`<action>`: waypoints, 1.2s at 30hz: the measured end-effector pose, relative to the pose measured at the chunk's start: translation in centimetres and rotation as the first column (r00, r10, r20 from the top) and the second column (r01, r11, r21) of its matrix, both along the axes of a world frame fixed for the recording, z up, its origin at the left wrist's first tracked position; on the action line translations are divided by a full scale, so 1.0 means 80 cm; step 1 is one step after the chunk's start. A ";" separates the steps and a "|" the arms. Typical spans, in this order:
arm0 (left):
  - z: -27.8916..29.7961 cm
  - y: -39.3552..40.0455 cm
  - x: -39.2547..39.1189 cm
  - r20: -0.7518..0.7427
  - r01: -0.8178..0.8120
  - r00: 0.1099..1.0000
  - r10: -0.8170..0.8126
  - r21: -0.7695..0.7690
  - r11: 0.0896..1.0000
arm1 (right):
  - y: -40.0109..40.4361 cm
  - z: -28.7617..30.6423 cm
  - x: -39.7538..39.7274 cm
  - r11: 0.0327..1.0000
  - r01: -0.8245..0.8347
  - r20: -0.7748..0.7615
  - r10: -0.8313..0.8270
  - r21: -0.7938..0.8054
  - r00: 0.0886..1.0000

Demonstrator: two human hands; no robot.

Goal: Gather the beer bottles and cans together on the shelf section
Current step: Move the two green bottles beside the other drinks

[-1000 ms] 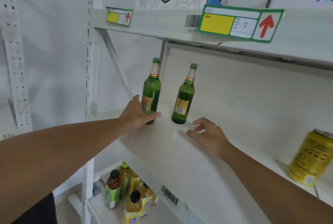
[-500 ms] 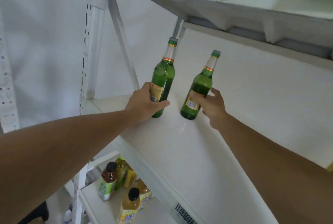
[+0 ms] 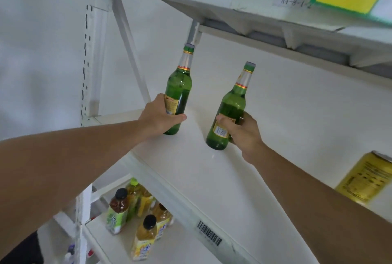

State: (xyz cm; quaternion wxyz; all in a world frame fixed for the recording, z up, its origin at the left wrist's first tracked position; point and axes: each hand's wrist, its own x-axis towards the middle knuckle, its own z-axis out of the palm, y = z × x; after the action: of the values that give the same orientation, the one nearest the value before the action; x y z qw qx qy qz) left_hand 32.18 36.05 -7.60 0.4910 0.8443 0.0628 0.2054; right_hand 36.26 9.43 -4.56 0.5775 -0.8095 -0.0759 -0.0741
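Note:
Two green glass beer bottles are on the white shelf (image 3: 191,170). My left hand (image 3: 158,118) is wrapped around the lower body of the left bottle (image 3: 179,87), which stands upright near the shelf's left end. The right bottle (image 3: 230,111) leans to the right, and my right hand (image 3: 244,132) grips it at its label; I cannot tell if its base touches the shelf. A yellow beer can (image 3: 364,179) stands far to the right on the same shelf, apart from both hands.
The upper shelf (image 3: 244,2) hangs low over the bottle tops, with price tags and a barcode on its edge. A slanted brace (image 3: 129,43) and upright post (image 3: 91,51) close the left end. Several tea bottles (image 3: 135,212) stand on the shelf below.
My right hand went from resting on the shelf to gripping the right bottle, which now leans and sits farther from the left bottle. My left hand stays on the left bottle.

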 end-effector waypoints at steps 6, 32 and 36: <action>0.008 -0.011 -0.019 -0.010 0.031 0.999 -0.030 0.026 0.999 | -0.046 0.000 -0.069 1.000 0.019 0.010 -0.019 -0.001 1.000; 0.020 -0.233 -0.417 0.045 0.088 0.995 -0.090 0.049 0.995 | -0.254 0.012 -0.454 1.000 0.007 0.166 -0.009 0.010 0.986; 0.037 -0.279 -0.440 0.078 0.203 0.974 -0.211 0.093 0.975 | -0.290 0.018 -0.514 0.997 0.070 0.168 -0.073 0.020 0.983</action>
State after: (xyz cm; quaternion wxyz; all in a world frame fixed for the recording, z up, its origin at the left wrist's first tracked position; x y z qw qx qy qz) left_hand -3.02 13.72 -4.64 0.4759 0.8563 -0.0560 0.1924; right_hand -4.82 -13.81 -3.14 0.5717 -0.7984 -0.0948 -0.1635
